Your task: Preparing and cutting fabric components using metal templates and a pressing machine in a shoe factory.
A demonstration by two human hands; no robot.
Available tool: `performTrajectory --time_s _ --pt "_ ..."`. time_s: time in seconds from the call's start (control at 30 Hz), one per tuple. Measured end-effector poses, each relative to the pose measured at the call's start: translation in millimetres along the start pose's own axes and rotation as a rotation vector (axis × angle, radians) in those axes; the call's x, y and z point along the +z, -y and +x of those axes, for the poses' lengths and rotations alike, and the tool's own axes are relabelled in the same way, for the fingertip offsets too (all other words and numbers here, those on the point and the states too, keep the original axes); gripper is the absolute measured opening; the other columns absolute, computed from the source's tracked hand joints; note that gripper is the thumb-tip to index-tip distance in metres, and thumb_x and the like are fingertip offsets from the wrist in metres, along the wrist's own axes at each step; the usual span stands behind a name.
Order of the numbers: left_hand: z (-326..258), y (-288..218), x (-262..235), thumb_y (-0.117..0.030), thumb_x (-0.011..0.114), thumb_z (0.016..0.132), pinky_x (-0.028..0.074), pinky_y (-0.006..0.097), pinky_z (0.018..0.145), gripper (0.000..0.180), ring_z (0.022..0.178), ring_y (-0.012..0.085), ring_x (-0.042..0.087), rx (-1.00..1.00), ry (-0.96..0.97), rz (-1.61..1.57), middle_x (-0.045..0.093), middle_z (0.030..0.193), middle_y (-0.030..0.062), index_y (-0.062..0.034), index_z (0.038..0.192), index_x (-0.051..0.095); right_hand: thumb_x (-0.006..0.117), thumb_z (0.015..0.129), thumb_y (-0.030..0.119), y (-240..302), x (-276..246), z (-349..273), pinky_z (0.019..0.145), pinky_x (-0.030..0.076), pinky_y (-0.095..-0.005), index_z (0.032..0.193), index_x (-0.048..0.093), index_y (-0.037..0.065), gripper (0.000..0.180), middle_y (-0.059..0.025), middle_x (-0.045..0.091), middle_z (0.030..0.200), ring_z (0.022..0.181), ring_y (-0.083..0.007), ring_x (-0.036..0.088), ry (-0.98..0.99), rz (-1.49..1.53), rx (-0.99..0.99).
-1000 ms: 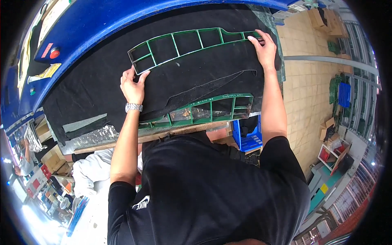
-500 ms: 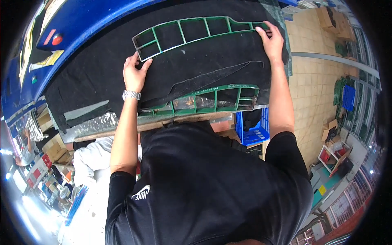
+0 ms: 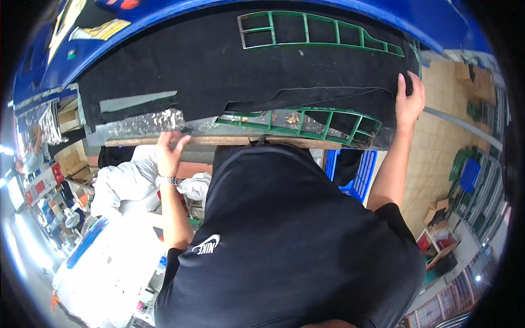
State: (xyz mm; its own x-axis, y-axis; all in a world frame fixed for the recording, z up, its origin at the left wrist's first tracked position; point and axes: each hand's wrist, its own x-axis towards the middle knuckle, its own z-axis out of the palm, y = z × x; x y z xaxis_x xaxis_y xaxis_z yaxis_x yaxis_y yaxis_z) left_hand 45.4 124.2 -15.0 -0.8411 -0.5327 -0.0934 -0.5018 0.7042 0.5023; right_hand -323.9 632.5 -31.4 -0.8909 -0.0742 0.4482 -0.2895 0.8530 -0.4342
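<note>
A green-framed cutting die lies on a black sheet of material at the far side of the table, with neither hand on it. Closer to me, a second green die rests by the front edge, beside a loose black strip with a tapered outline. My right hand is at the sheet's right end, thumb and fingers apart; whether it touches the material I cannot tell. My left hand hovers around the wooden front edge, its fingers apart and holding nothing.
A blue machine beam curves along the far side of the table. Under the front edge at right stands a blue crate. White bundled cloth lies at left. Cardboard boxes sit on the floor at far right.
Both hands have let go of the far die, which now lies farther off. My left hand has drawn back to the front edge; my right hand has moved off the die's narrow end.
</note>
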Motion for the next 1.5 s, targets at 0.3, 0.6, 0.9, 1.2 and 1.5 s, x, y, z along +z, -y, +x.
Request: performTrajectory --time_s 0.3,0.6,0.9,1.2,1.5 --pt "-10 20 43 -0.032 0.085 0.070 0.043 0.049 0.089 0.045 0.109 0.0255 0.056 0.158 -0.054 0.154 0.062 0.111 0.0008 -0.0147 0.109 0.071 0.072 0.090 0.019 149 -3 20 0.095 0.050 -0.0357 0.112 0.070 0.002 0.028 -0.0153 0.070 0.114 0.109 -0.0306 0.066 0.042 0.292 -0.283" --pt "1 20 48 -0.038 0.084 0.071 0.039 0.056 0.085 0.042 0.108 0.0237 0.055 0.190 -0.039 0.184 0.061 0.104 -0.0033 -0.0198 0.107 0.072 0.062 0.098 0.021 246 6 39 0.068 0.052 -0.0315 0.098 0.068 0.002 0.020 -0.0098 0.070 0.077 0.072 -0.0202 0.070 0.225 0.526 -0.223" --pt "-1 14 40 -0.039 0.084 0.070 0.039 0.054 0.080 0.042 0.106 0.0232 0.055 0.173 -0.026 0.203 0.060 0.100 -0.0037 -0.0204 0.106 0.072 0.062 0.098 0.020 189 -5 -63 0.064 0.050 -0.0317 0.097 0.069 0.001 0.021 -0.0125 0.067 0.073 0.065 -0.0184 0.065 0.431 0.346 -0.153" --pt "13 8 36 -0.032 0.081 0.076 0.044 0.060 0.085 0.040 0.115 0.0296 0.051 0.136 0.069 0.279 0.056 0.115 0.0045 -0.0169 0.110 0.066 0.066 0.092 0.019 195 -27 -94 0.067 0.051 -0.0409 0.091 0.069 0.001 0.018 -0.0201 0.067 0.083 0.075 -0.0380 0.067 0.487 0.326 -0.187" --pt "9 0 25 -0.033 0.082 0.074 0.041 0.064 0.089 0.040 0.118 0.0297 0.049 0.103 0.056 0.176 0.057 0.116 0.0042 -0.0187 0.109 0.068 0.071 0.088 0.022 199 -32 -85 0.067 0.052 -0.0397 0.092 0.071 0.003 0.019 -0.0147 0.068 0.082 0.073 -0.0309 0.067 0.448 0.259 -0.295"
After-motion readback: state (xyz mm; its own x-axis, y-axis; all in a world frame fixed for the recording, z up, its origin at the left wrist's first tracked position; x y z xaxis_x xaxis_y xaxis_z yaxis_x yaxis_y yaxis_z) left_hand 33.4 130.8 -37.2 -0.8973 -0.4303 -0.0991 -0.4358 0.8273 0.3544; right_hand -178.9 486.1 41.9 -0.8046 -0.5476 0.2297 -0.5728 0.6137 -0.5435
